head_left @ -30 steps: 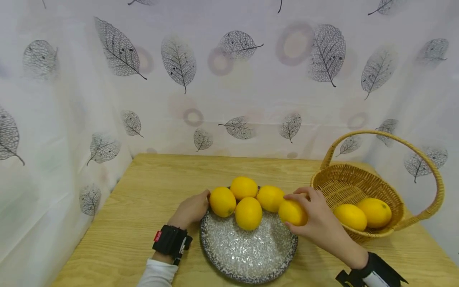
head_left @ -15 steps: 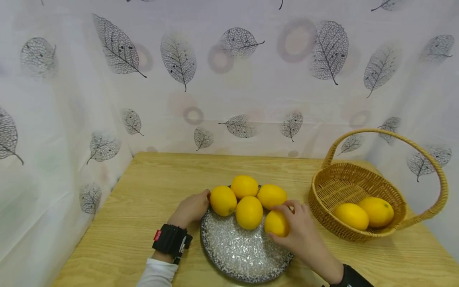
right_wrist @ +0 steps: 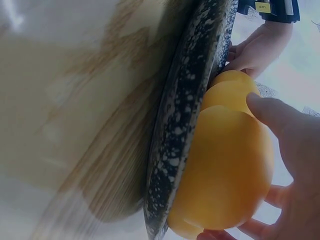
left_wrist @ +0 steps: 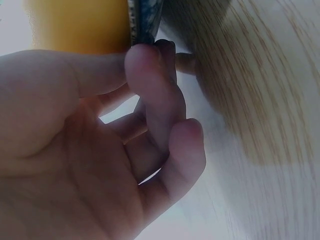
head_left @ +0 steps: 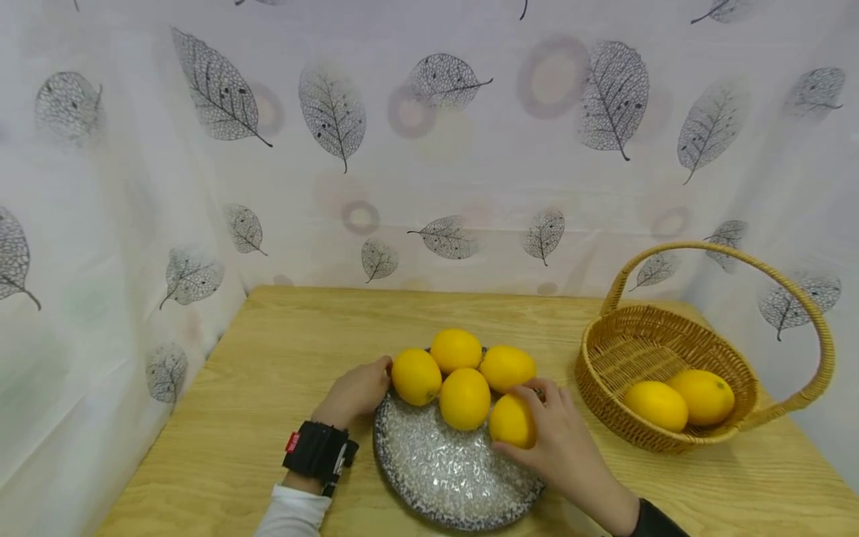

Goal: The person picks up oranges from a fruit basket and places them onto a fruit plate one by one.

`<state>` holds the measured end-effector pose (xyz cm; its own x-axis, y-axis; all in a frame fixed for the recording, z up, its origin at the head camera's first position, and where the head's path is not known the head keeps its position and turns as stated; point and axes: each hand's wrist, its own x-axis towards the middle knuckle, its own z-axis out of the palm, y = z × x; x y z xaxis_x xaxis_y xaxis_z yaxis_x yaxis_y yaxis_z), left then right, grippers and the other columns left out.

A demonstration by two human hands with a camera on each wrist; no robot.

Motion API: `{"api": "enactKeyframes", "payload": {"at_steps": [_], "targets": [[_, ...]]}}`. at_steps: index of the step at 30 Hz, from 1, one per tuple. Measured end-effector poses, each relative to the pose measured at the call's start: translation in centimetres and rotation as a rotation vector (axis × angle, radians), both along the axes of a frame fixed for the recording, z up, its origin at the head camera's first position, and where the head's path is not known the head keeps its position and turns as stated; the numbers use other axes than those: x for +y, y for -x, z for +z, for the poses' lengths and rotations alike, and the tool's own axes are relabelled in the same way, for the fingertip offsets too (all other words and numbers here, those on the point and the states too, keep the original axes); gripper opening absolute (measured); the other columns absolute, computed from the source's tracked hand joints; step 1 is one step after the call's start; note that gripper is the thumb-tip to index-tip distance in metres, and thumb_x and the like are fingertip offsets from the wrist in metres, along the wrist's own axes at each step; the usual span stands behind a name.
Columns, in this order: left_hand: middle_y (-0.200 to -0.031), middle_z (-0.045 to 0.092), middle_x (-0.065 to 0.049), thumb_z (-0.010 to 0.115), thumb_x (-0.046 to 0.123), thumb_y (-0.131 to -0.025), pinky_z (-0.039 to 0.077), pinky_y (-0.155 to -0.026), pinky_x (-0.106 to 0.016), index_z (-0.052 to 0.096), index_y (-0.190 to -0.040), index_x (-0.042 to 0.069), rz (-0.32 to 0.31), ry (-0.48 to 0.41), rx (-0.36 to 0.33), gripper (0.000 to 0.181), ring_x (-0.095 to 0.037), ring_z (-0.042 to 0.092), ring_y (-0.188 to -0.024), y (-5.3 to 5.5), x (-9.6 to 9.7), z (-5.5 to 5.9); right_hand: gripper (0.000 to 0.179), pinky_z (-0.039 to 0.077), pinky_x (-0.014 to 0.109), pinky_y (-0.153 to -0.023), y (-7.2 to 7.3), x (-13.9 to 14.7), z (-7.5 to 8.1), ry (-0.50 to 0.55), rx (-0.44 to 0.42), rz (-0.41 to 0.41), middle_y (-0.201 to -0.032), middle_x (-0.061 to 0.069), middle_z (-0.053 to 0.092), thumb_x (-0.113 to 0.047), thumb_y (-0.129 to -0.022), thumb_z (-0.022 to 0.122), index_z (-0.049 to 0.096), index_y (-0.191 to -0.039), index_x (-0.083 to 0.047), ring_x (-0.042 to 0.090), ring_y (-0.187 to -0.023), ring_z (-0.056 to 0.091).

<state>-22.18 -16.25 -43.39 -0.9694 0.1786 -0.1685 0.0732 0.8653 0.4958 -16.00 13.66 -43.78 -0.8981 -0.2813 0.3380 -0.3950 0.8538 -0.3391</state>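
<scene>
My left hand point(head_left: 353, 394) pinches the rim of a round speckled grey plate point(head_left: 456, 485) at its left side. In the left wrist view, curled fingers point(left_wrist: 152, 75) lie under the plate's edge point(left_wrist: 145, 22). A lemon point(head_left: 513, 421) sits at the plate's right side, and my right hand point(head_left: 560, 440) holds it between thumb and fingers. The right wrist view shows this lemon point(right_wrist: 225, 165) low against the dark speckled rim point(right_wrist: 175, 130). Beside it on the plate lie several more lemons, among them a middle one point(head_left: 464, 399), a left one point(head_left: 416, 377) and a back one point(head_left: 456, 350).
A wicker basket point(head_left: 604, 388) with a tall arched handle point(head_left: 795, 291) stands at the right of the wooden table point(head_left: 322, 321). Two lemons point(head_left: 656, 406) lie inside it. A curtain with leaf prints point(head_left: 470, 164) hangs behind the table and along its sides.
My right hand has carried its lemon leftward and down from the plate's right edge onto the plate, close to the middle lemon. My left hand has stayed on the rim.
</scene>
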Motion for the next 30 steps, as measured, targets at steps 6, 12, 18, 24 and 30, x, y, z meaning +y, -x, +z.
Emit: {"api": "enactKeyframes", "payload": {"at_steps": [6,12,18,24,30], "targets": [[-0.119,0.069,-0.019,0.041,0.014,-0.101,0.053,-0.085,-0.048,0.055,-0.127,0.002,-0.004,0.011,0.007,0.032,-0.023,0.057,-0.085,0.05,-0.07,-0.17,0.082,0.053,0.052,-0.08,-0.27,0.2,0.14,-0.018,-0.029,-0.003,-0.125,0.016,0.054,-0.053,-0.061,0.082,0.058,-0.128,-0.014,0.031,-0.108,0.05],[-0.109,0.07,-0.017,0.043,0.013,-0.1,0.049,-0.072,-0.042,0.056,-0.125,0.003,-0.007,0.013,0.01,0.03,-0.023,0.055,-0.078,0.09,-0.15,-0.24,0.082,0.053,0.055,-0.083,-0.41,0.52,0.21,-0.012,-0.04,0.002,-0.128,0.017,0.053,-0.053,-0.062,0.082,0.056,-0.13,-0.016,0.034,-0.112,0.05],[-0.112,0.07,-0.018,0.043,0.013,-0.1,0.052,-0.077,-0.045,0.056,-0.125,0.002,-0.011,0.011,0.02,0.03,-0.023,0.055,-0.08,0.08,-0.14,-0.31,0.082,0.054,0.056,-0.084,-0.44,0.63,0.01,-0.024,-0.023,0.017,-0.128,0.016,0.053,-0.052,-0.061,0.083,0.057,-0.131,-0.017,0.032,-0.112,0.05],[-0.111,0.07,-0.018,0.043,0.013,-0.1,0.051,-0.075,-0.043,0.056,-0.127,0.002,-0.011,0.013,0.02,0.031,-0.023,0.055,-0.079,0.13,-0.05,-0.37,0.079,0.053,0.055,-0.086,-0.44,0.45,-0.14,-0.051,0.029,0.05,-0.128,0.014,0.053,-0.049,-0.062,0.083,0.058,-0.129,-0.015,0.031,-0.112,0.048],[-0.111,0.07,-0.018,0.043,0.012,-0.1,0.052,-0.077,-0.046,0.056,-0.125,0.002,-0.007,0.007,0.024,0.03,-0.023,0.055,-0.079,-0.02,-0.04,-0.3,0.077,0.053,0.054,-0.086,-0.43,0.44,-0.35,-0.051,0.035,0.057,-0.128,0.014,0.052,-0.047,-0.063,0.083,0.058,-0.129,-0.016,0.032,-0.111,0.049]]}}
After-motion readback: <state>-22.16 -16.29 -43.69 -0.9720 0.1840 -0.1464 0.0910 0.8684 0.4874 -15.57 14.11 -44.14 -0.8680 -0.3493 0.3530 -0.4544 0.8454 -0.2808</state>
